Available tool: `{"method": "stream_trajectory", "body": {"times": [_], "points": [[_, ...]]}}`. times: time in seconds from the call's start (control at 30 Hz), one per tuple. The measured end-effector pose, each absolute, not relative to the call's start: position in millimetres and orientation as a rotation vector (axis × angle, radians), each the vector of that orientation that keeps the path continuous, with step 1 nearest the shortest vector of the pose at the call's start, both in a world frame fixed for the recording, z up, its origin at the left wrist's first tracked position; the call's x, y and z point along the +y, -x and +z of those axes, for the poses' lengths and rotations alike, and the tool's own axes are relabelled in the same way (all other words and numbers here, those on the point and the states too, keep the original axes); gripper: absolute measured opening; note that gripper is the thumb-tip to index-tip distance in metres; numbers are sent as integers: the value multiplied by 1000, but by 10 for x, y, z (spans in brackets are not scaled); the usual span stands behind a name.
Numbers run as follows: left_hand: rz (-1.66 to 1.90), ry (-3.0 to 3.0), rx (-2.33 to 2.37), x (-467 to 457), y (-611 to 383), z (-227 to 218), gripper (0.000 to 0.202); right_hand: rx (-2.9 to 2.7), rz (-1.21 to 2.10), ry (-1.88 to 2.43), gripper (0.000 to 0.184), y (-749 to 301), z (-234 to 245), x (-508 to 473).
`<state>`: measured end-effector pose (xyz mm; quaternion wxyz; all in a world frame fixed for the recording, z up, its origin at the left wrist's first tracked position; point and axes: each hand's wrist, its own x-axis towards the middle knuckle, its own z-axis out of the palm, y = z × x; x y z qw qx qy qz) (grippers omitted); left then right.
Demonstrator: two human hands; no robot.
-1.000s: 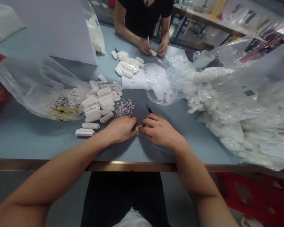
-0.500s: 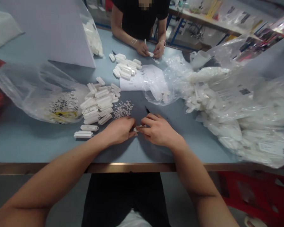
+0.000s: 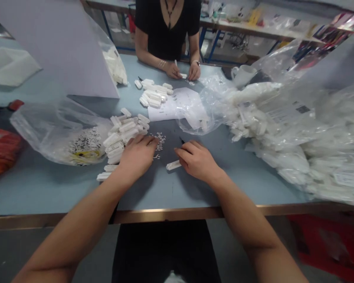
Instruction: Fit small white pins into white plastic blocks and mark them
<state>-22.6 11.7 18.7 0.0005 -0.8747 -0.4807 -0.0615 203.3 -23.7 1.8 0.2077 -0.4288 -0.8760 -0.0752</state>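
My left hand point(image 3: 137, 154) rests palm down on the blue table point(image 3: 47, 181), its fingertips at a scatter of tiny white pieces point(image 3: 159, 140) and beside a heap of white plastic blocks point(image 3: 122, 131). Its fingers are curled together; what they hold, if anything, is hidden. My right hand point(image 3: 197, 160) pinches one end of a small white block point(image 3: 173, 165) that lies on the table. A dark thin tool point(image 3: 181, 140) pokes out behind the right hand.
Clear bags point(image 3: 61, 131) lie left and a big pile of bagged white parts point(image 3: 297, 129) fills the right. A white sheet point(image 3: 179, 104), another block heap point(image 3: 153, 94) and a grey panel point(image 3: 59, 47) stand beyond. A person in black point(image 3: 168, 27) works opposite.
My hands have come apart. The left hand moved left and forward to the small pieces; the right hand keeps the white block, now lying flat on the table. The view tilted up.
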Motion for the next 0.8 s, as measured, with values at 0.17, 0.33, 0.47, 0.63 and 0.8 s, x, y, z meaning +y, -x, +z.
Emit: {"method": "stream_trajectory", "body": {"times": [0.17, 0.33, 0.47, 0.63, 0.8], "points": [[-37, 2783, -1452, 95, 187, 153, 46, -2427, -192, 1211, 27, -2018, 19, -231], [-10, 2816, -1425, 178, 182, 149, 34, -2442, -224, 1195, 25, -2003, 23, -233], [47, 2767, -1417, 211, 167, 166, 27, -2431, -253, 1186, 23, -1983, 28, -240], [87, 2700, -1463, 196, 138, 187, 29, -2435, -233, 1190, 23, -1969, 41, -249], [11, 2678, -1506, 169, 134, 155, 33, -2430, -204, 1197, 23, -1966, 54, -250]]}}
